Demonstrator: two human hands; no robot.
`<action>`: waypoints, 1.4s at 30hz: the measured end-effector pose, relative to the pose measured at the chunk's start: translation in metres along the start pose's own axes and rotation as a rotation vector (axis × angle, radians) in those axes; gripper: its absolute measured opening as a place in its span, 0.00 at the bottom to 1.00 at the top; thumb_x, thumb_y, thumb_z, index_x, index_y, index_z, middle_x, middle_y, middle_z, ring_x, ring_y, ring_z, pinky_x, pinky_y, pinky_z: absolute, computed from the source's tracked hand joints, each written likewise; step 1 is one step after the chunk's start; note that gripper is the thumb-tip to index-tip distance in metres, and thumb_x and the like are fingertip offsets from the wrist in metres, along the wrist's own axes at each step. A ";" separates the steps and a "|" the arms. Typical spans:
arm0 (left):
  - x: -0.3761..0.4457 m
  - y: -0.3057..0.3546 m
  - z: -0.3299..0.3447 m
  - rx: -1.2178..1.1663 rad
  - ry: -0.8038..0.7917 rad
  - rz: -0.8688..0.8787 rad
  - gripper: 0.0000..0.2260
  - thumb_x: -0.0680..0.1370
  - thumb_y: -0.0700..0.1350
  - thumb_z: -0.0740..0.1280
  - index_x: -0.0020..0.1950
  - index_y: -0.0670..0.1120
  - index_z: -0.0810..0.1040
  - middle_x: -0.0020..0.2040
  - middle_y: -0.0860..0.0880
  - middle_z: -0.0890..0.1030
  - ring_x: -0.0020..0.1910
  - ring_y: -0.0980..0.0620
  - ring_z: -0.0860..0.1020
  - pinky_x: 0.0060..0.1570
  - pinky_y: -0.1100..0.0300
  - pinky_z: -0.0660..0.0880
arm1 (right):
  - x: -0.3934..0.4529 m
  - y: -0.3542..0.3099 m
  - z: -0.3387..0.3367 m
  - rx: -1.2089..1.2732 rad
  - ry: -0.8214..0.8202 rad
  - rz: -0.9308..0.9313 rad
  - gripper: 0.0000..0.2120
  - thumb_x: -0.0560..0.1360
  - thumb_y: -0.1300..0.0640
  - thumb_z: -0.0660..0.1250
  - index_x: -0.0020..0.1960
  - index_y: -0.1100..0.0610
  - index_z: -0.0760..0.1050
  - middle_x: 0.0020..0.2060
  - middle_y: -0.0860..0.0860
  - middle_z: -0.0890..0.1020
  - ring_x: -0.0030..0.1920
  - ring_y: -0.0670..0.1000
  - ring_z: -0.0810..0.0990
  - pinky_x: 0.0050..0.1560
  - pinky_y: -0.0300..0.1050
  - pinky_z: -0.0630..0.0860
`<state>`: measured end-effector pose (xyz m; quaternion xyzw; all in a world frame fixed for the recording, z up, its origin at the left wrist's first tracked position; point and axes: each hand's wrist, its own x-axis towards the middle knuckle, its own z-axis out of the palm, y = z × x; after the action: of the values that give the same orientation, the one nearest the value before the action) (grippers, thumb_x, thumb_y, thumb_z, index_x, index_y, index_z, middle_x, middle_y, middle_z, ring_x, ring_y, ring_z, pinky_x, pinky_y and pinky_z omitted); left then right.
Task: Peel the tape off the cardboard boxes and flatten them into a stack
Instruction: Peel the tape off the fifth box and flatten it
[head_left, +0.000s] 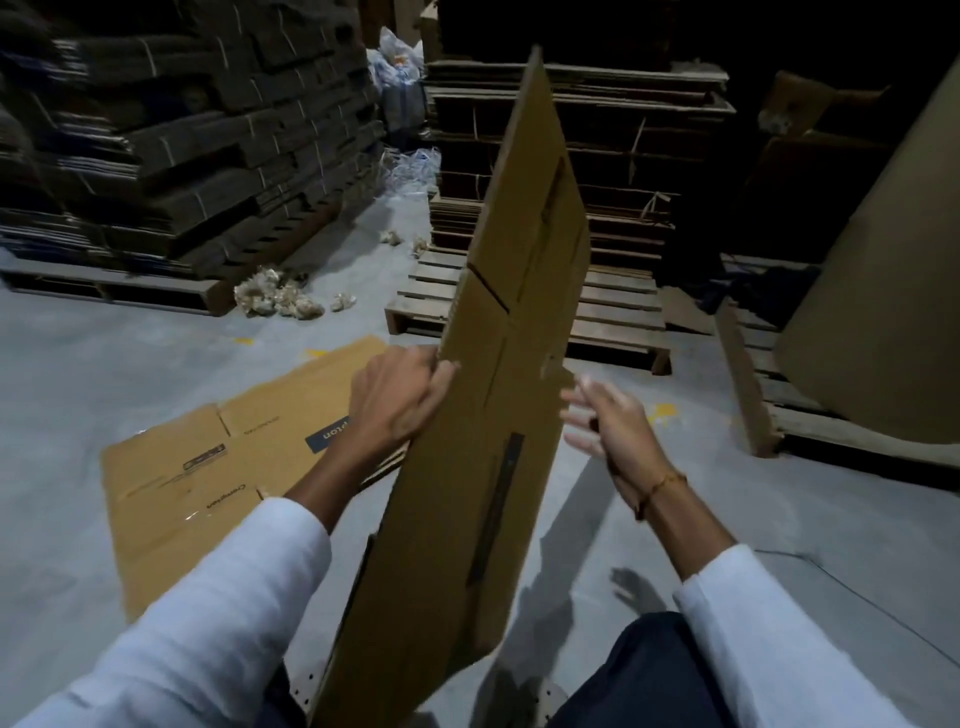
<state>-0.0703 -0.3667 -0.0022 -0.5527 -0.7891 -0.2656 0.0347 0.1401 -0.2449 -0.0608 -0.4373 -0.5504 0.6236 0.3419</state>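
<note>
A long flattened brown cardboard box (483, 415) stands tilted on edge in front of me, reaching from near my lap up toward the pallets. My left hand (400, 400) grips its left edge about halfway up, fingers curled round the cardboard. To the right of the box, my right hand (608, 421) is blurred, fingers spread, just off the box's right edge and holding nothing. Another flattened box (208, 467) with dark printed labels lies on the grey floor at the left, partly hidden by my left arm.
Tall stacks of flattened cardboard (171, 130) sit on a pallet at the back left. More stacks on a wooden pallet (618, 322) stand straight ahead. Crumpled tape wads (275, 299) litter the floor. A large leaning cardboard sheet (883, 291) fills the right side.
</note>
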 end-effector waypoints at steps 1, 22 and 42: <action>0.002 -0.006 -0.007 -0.039 0.034 -0.034 0.18 0.83 0.53 0.59 0.34 0.51 0.67 0.32 0.49 0.71 0.32 0.48 0.70 0.32 0.56 0.62 | -0.009 0.022 0.000 0.000 0.022 0.081 0.14 0.84 0.48 0.61 0.64 0.55 0.75 0.62 0.56 0.80 0.58 0.53 0.80 0.61 0.55 0.78; -0.010 -0.113 -0.075 -0.989 0.505 -0.704 0.11 0.82 0.46 0.65 0.40 0.48 0.72 0.21 0.56 0.73 0.19 0.59 0.73 0.19 0.68 0.66 | -0.060 0.138 0.019 0.533 0.151 0.631 0.19 0.82 0.52 0.65 0.69 0.59 0.75 0.58 0.63 0.83 0.60 0.65 0.81 0.60 0.63 0.77; -0.128 -0.240 -0.010 -1.404 0.370 -1.206 0.05 0.76 0.44 0.72 0.45 0.43 0.80 0.33 0.43 0.79 0.24 0.46 0.77 0.27 0.58 0.76 | -0.010 0.078 0.199 0.754 -0.178 0.397 0.05 0.72 0.69 0.67 0.42 0.61 0.72 0.50 0.60 0.79 0.56 0.63 0.81 0.50 0.60 0.83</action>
<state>-0.2371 -0.5403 -0.1298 0.1053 -0.5835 -0.7369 -0.3247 -0.0351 -0.3431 -0.1334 -0.3236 -0.2167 0.8700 0.3023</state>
